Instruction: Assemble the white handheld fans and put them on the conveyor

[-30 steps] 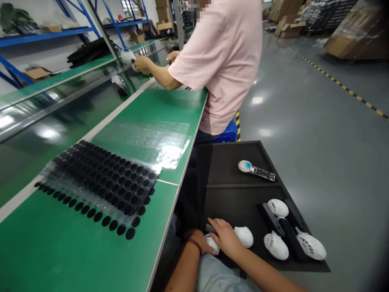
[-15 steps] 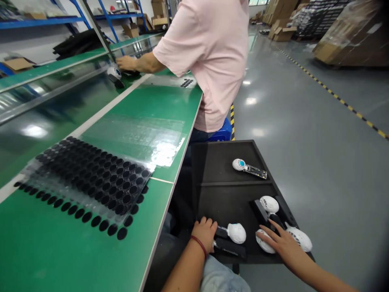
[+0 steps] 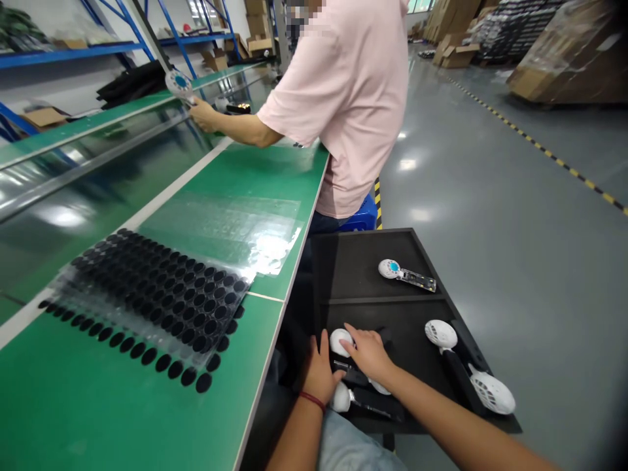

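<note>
Right hand (image 3: 369, 353) is over the upper device (image 3: 339, 341), white head toward the black tray's (image 3: 412, 360) left edge; can't tell if those fingers actually grip it. Left hand's (image 3: 318, 374) fingers are spread wide near the near-left corner. The lower device (image 3: 367, 399) there runs roughly along the near edge, black handle (image 3: 380, 403) pointing right.
</note>
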`<state>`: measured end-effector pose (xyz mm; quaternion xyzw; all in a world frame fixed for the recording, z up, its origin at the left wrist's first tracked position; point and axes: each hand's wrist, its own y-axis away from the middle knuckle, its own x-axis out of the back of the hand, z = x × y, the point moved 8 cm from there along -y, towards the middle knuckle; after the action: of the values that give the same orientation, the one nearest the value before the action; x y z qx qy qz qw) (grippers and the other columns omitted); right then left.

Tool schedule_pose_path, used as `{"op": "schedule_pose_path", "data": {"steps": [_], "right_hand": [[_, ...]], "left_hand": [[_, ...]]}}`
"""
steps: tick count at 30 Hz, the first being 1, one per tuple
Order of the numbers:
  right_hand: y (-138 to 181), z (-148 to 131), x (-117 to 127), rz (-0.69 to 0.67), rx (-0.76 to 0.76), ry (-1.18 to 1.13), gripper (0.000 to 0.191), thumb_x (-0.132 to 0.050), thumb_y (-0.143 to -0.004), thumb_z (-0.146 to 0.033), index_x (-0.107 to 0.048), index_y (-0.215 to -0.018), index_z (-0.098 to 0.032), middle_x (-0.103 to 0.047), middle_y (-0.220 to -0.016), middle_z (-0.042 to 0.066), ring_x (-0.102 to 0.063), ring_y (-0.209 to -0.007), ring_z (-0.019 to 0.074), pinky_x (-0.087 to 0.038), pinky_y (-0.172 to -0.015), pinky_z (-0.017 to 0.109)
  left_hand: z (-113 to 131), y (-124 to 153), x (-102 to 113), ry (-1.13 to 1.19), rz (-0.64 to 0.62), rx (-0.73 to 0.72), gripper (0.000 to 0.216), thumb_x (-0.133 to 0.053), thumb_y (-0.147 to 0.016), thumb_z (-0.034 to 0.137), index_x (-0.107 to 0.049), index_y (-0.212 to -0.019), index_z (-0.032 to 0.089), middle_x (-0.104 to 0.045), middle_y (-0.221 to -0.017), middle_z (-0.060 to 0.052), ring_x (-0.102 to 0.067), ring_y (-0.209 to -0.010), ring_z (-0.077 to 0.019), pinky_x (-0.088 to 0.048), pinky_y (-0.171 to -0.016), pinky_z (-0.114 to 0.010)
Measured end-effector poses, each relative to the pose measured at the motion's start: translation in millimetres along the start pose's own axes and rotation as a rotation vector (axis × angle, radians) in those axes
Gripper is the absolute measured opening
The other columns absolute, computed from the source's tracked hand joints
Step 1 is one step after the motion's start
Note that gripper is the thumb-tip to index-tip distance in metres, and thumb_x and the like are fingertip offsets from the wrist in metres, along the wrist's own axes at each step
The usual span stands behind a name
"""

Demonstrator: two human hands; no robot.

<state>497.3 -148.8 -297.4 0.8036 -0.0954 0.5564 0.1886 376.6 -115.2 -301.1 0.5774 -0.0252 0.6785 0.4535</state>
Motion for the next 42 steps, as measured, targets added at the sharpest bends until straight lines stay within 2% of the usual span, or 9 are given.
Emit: {"op": "schedule_pose_path", "data": {"steps": [2, 5, 8, 12, 16, 21, 25, 32, 42], "right_hand": [[14.0, 24.5, 9.6, 0.082, -0.064, -0.015, 0.03, -0.047, -0.09, -0.032, -0.049, -0.118, -0.02, -0.052, -0.119, 0.006, -0.053, -0.102, 0.0205, -0.043, -0.088, 0.043], [45.9, 99.2, 38.0, 0.24, -0.293, 0.031, 0.04, -0.045, -0.089, -0.027, -0.038, -0.127, -0.018, -0.041, -0.129, 0.012, -0.042, -0.116, 0.0281, -0.037, -0.093, 0.049], [72.9, 166.6, 55.3, 0.289, -0.476, 0.087, 0.052, -0.038, -0.087, -0.031, -0.029, -0.134, -0.01, -0.041, -0.122, 0.023, -0.043, -0.111, 0.0406, -0.039, -0.082, 0.058], [77.3, 191.6, 43.1, 0.221, -0.451, 0.075, 0.064, -0.042, -0.081, -0.035, -0.026, -0.135, -0.005, -0.053, -0.104, 0.02, -0.053, -0.098, 0.0378, -0.044, -0.078, 0.048], [69.2, 183.1, 27.0, 0.162, -0.388, 0.024, 0.06, -0.041, -0.079, -0.027, -0.027, -0.135, -0.012, -0.055, -0.104, 0.016, -0.058, -0.092, 0.0336, -0.046, -0.077, 0.045], [39.5, 166.8, 51.3, 0.131, -0.279, -0.104, 0.063, -0.043, -0.079, -0.017, -0.018, -0.136, -0.012, -0.046, -0.123, 0.018, -0.052, -0.107, 0.0283, -0.043, -0.088, 0.041], [-9.8, 109.8, 58.7, 0.014, -0.011, -0.209, 0.055, -0.052, -0.085, -0.023, -0.027, -0.134, -0.02, -0.04, -0.133, 0.011, -0.046, -0.114, 0.0255, -0.038, -0.094, 0.046], [-50.7, 9.4, 0.4, -0.202, 0.318, -0.265, 0.037, -0.054, -0.087, -0.029, -0.046, -0.122, -0.019, -0.048, -0.125, 0.008, -0.05, -0.108, 0.0246, -0.042, -0.09, 0.048], [-45.2, 7.5, -10.3, -0.23, 0.308, -0.297, 0.04, -0.054, -0.087, -0.029, -0.044, -0.124, -0.02, -0.044, -0.128, 0.009, -0.047, -0.111, 0.026, -0.04, -0.091, 0.05]], "left_hand": [[4.5, 0.1, 3.8, -0.002, 0.029, -0.059, 0.08, -0.063, -0.072, 0.033, -0.019, -0.139, 0.025, -0.014, -0.147, -0.015, -0.024, -0.13, -0.0335, -0.031, -0.101, -0.042], [27.1, 1.1, 3.6, -0.021, 0.022, -0.253, 0.065, -0.065, -0.071, 0.035, -0.036, -0.129, 0.041, -0.015, -0.149, -0.001, -0.012, -0.134, -0.0325, -0.023, -0.104, -0.046], [43.7, -3.9, 6.0, -0.049, 0.034, -0.334, 0.053, -0.056, -0.078, 0.035, -0.039, -0.128, 0.034, -0.029, -0.143, -0.003, -0.021, -0.13, -0.0322, -0.025, -0.101, -0.052], [45.3, -19.2, 12.8, -0.096, 0.057, -0.236, 0.046, -0.049, -0.084, 0.029, -0.038, -0.128, 0.021, -0.043, -0.129, -0.01, -0.044, -0.114, -0.0265, -0.04, -0.09, -0.049], [38.8, -25.6, 12.5, -0.128, 0.012, -0.137, 0.042, -0.051, -0.084, 0.028, -0.042, -0.125, 0.019, -0.047, -0.125, -0.011, -0.052, -0.103, -0.0235, -0.047, -0.082, -0.044], [31.4, -23.6, 10.1, -0.13, -0.055, -0.161, 0.045, -0.051, -0.084, 0.026, -0.039, -0.127, 0.02, -0.043, -0.129, -0.011, -0.052, -0.104, -0.0238, -0.047, -0.083, -0.044], [28.2, -24.0, 14.8, -0.125, -0.079, -0.217, 0.041, -0.05, -0.085, 0.025, -0.041, -0.125, 0.021, -0.041, -0.131, -0.01, -0.048, -0.111, -0.025, -0.044, -0.088, -0.047], [27.2, -22.9, 19.7, -0.121, -0.111, -0.17, 0.041, -0.051, -0.084, 0.028, -0.043, -0.123, 0.019, -0.049, -0.122, -0.01, -0.053, -0.103, -0.0231, -0.047, -0.083, -0.045], [11.3, -23.4, 10.3, -0.041, -0.086, -0.029, 0.043, -0.053, -0.082, 0.032, -0.044, -0.122, 0.017, -0.051, -0.118, -0.01, -0.054, -0.099, -0.0225, -0.047, -0.081, -0.044]]}}
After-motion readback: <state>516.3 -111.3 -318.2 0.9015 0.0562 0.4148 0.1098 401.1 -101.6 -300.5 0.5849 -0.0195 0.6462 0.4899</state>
